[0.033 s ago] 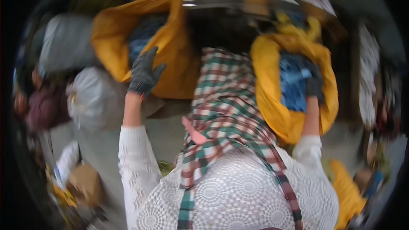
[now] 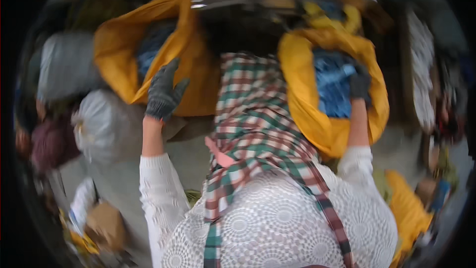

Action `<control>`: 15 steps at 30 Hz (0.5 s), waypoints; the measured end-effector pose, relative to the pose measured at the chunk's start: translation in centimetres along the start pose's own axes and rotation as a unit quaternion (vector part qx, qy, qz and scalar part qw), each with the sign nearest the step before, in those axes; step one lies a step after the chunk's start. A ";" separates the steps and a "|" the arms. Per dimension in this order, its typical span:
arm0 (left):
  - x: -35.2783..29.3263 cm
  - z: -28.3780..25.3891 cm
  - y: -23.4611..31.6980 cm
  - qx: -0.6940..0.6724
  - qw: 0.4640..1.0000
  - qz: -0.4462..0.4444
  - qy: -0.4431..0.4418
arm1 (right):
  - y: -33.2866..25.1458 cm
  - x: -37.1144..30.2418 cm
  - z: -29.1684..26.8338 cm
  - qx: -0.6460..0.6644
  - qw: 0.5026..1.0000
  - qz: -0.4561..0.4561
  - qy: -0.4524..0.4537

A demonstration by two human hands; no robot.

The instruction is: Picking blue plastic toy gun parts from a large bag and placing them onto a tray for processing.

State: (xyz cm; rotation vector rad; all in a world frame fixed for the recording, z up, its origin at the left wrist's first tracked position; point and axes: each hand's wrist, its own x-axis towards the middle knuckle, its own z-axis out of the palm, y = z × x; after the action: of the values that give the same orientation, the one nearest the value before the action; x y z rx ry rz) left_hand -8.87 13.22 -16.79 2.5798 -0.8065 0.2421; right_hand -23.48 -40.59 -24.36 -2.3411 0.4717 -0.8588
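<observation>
My left hand (image 2: 164, 92), in a dark grey knitted glove, is held with its fingers and thumb apart and nothing in it. It is in front of the near edge of a large orange-yellow bag (image 2: 201, 84). Dark blue cloth-like contents (image 2: 148, 52) show in that bag's mouth. My right hand (image 2: 360, 84), gloved the same, reaches inside a second yellow bag (image 2: 302, 101). Crumpled blue material (image 2: 331, 92) fills this bag, and a light-blue piece (image 2: 343, 73) lies right at my right fingertips. Those fingers are blurred and partly hidden, so their grip is unclear.
A grey sack (image 2: 69, 64), a whitish plastic bag (image 2: 106, 126) and a maroon bundle (image 2: 53, 144) stand at left. A cardboard box (image 2: 105, 226) lies lower left. Another yellow bag (image 2: 409, 213) lies lower right. Beyond the bags runs a loaded table edge (image 2: 243, 0).
The whole view has shifted slightly, so the bags sit a little further left and the right one higher. My hands keep nearly the same places relative to the bags.
</observation>
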 end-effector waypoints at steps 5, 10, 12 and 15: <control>1.8 3.9 10.2 -0.156 0.983 0.091 -0.047 | -8.6 2.2 -1.5 0.305 0.942 0.120 0.070; 2.5 5.9 17.4 -0.600 0.732 -0.006 -0.324 | -19.4 -0.3 -1.5 0.240 0.958 -0.027 0.153; 3.5 4.9 21.1 -0.821 0.439 -0.273 -0.243 | -21.6 -2.7 -0.8 0.221 0.963 -0.106 0.112; 5.7 5.9 19.3 -0.860 0.398 -0.278 -0.158 | -23.1 -5.3 -0.3 0.073 0.931 -0.326 -0.149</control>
State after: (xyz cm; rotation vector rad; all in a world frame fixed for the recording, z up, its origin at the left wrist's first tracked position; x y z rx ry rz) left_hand -15.11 -6.61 -13.74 0.5905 0.0719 -0.8832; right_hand -24.76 -20.45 -11.94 -2.4461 -0.5145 -0.7566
